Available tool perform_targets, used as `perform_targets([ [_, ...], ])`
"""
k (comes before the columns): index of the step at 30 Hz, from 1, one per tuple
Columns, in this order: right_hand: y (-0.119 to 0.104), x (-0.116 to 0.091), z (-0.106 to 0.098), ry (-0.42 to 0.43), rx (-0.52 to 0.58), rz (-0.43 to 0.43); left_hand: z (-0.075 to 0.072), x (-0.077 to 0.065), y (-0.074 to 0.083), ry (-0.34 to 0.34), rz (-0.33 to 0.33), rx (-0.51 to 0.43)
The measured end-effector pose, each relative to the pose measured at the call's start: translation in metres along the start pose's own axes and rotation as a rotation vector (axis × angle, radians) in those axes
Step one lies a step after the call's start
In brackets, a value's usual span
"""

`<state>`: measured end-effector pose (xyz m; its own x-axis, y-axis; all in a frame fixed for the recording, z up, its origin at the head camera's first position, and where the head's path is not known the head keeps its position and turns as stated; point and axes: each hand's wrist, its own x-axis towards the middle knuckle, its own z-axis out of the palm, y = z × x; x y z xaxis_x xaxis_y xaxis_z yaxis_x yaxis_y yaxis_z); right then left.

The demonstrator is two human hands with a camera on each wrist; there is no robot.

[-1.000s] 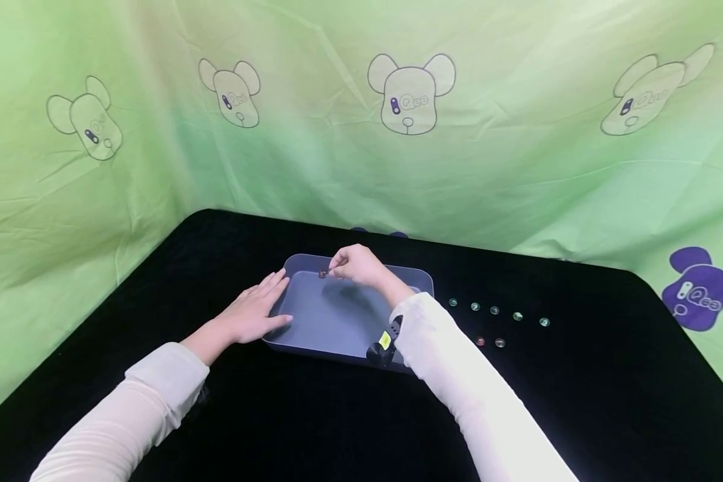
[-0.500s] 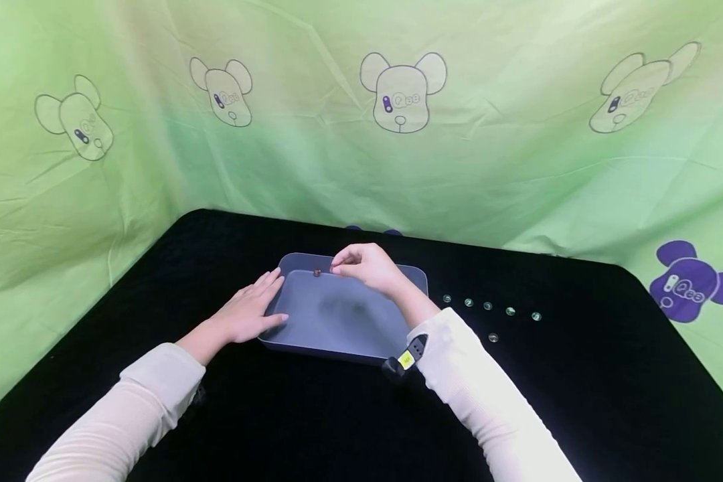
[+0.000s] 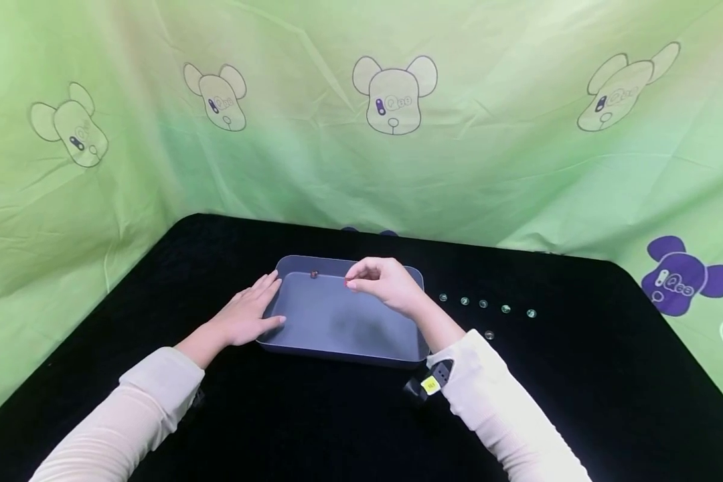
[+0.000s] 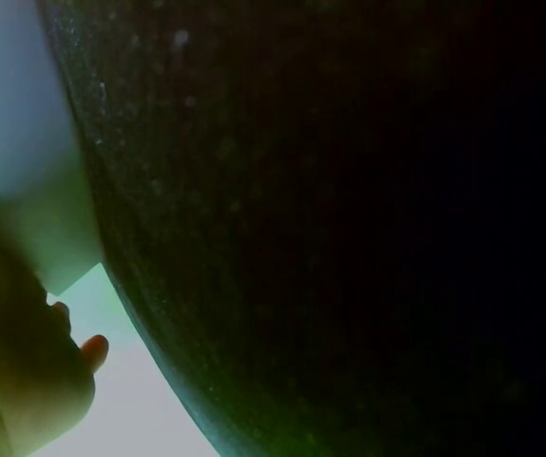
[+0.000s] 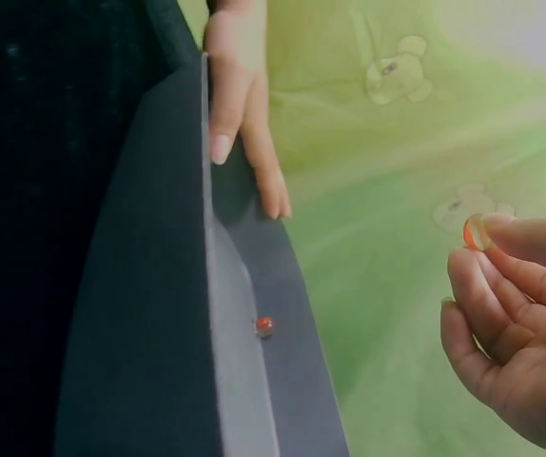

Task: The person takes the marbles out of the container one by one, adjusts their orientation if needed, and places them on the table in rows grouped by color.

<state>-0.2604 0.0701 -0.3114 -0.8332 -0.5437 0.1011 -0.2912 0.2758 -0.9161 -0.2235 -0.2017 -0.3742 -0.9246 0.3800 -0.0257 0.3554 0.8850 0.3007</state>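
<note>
A dark grey rectangular tray (image 3: pixel 349 314) stands on the black table. My left hand (image 3: pixel 241 318) rests on its left rim, fingers spread and fairly straight. Above the tray's far part, my right hand (image 3: pixel 385 284) pinches a red-orange and clear marble (image 5: pixel 475 232) between thumb and fingertips. Inside the tray, a reddish-brown marble (image 3: pixel 314 274) lies near the far left corner; the right wrist view shows this marble (image 5: pixel 264 327) against the wall. The left wrist view is mostly dark, with part of a hand (image 4: pixel 35 381) at its lower left.
Several clear marbles (image 3: pixel 483 304) form a row on the black cloth right of the tray. Another marble (image 3: pixel 489 335) lies nearer, beside my right sleeve. A green printed curtain (image 3: pixel 313 167) rises behind the table.
My right hand has moved right, away from the marble in the tray, with a red marble now visible in its pinch. My left hand stays on the rim. The sleeve now covers a red marble's earlier spot.
</note>
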Motion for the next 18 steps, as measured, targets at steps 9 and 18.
perform_targets([
  [9,0.004,-0.027,-0.010,0.004,0.030,0.017,0.000,0.000,0.001,-0.013,-0.010,-0.004],
  [18,0.011,-0.046,-0.015,0.034,0.112,0.044,0.000,0.001,-0.001,-0.018,-0.013,-0.003],
])
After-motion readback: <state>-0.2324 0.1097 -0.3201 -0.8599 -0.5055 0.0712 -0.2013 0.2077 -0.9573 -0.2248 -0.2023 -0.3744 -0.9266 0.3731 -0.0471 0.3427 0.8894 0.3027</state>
